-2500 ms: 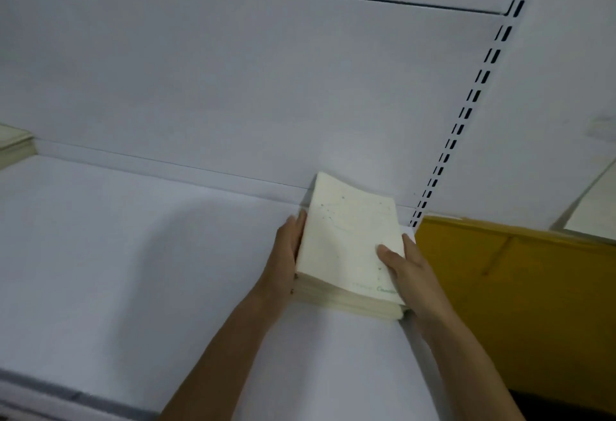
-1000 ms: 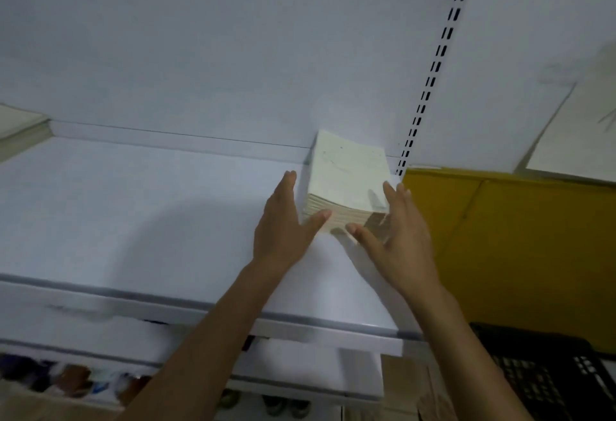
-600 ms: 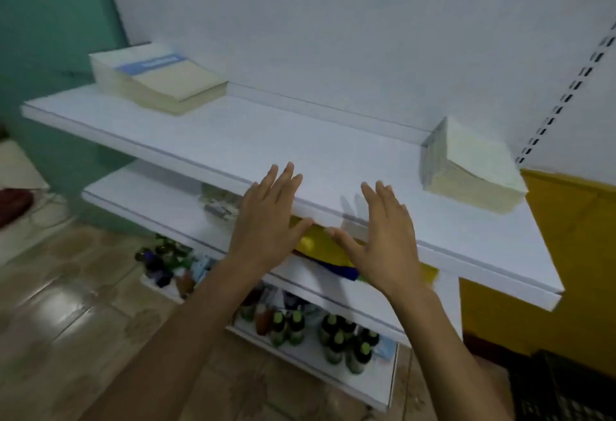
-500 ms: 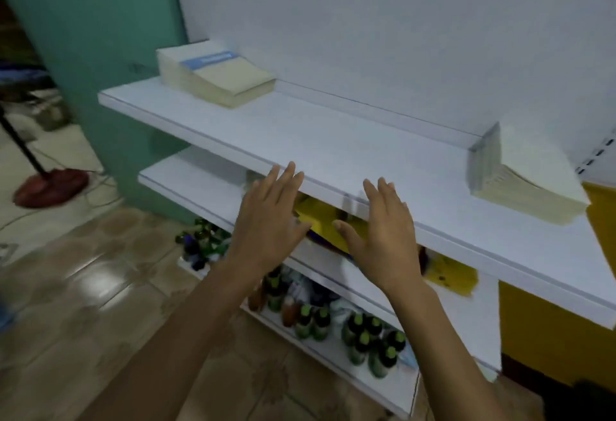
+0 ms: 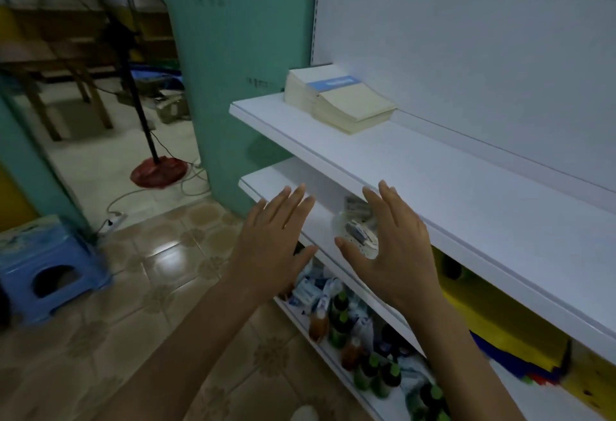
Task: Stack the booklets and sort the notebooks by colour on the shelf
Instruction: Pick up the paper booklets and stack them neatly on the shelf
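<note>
The white top shelf (image 5: 450, 187) takes up most of the right side, and its only load in view is a stack of booklets (image 5: 343, 102) at its left end, close to the back panel. The stack is cream with a blue band across the top cover. Its edges do not line up, with the upper part stepping out to the right, so it likely still needs squaring. Under that board, on the middle shelf (image 5: 266, 178), yellow and blue covers (image 5: 520, 330) lie at the right, mostly hidden. They are probably the notebooks, and no colour order can be seen, so the sorting looks mostly still to do. On the lowest board stand green-capped bottles (image 5: 366, 374). The left hand (image 5: 276, 244) is held up in front of the middle shelf's edge, fingers straight and spread wide, holding nothing. The right hand (image 5: 393, 247) is just beside it below the top shelf's lip, equally wide and empty, well apart from the stack.
</note>
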A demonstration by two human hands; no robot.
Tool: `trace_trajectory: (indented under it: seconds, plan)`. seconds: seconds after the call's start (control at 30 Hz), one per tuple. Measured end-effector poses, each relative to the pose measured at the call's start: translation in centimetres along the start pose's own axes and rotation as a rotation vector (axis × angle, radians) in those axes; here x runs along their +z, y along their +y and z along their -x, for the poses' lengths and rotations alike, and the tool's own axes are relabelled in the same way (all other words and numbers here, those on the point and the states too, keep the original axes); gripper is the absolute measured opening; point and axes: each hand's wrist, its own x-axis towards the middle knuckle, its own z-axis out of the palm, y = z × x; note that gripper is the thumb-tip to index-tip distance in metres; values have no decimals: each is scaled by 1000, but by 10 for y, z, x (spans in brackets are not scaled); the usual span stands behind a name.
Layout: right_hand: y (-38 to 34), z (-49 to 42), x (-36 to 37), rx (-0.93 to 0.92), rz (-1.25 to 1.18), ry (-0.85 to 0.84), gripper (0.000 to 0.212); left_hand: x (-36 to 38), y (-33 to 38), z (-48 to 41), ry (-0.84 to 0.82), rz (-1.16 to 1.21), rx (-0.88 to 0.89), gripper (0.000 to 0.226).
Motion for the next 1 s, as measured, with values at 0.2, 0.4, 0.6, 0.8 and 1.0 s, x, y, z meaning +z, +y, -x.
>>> trace_trajectory:
  seconds: [0.2,0.4,0.6,0.8,1.0]
  plan:
    - [0,-88,52,30,-71,2,77,10,-62,-71,1,-72,9,71]
    - [4,-182,97,61,-117,12,74,27,-119,-152,-20,-85,44,72]
    - [24,-236,113,54,-73,1,68,57,-141,-217,25,63,73,69]
    - [45,-256,118,136,-31,24,59,105,-138,-271,-4,410,-27,64]
    - [55,-304,109,236,36,40,63,128,-179,-325,-5,424,40,63]
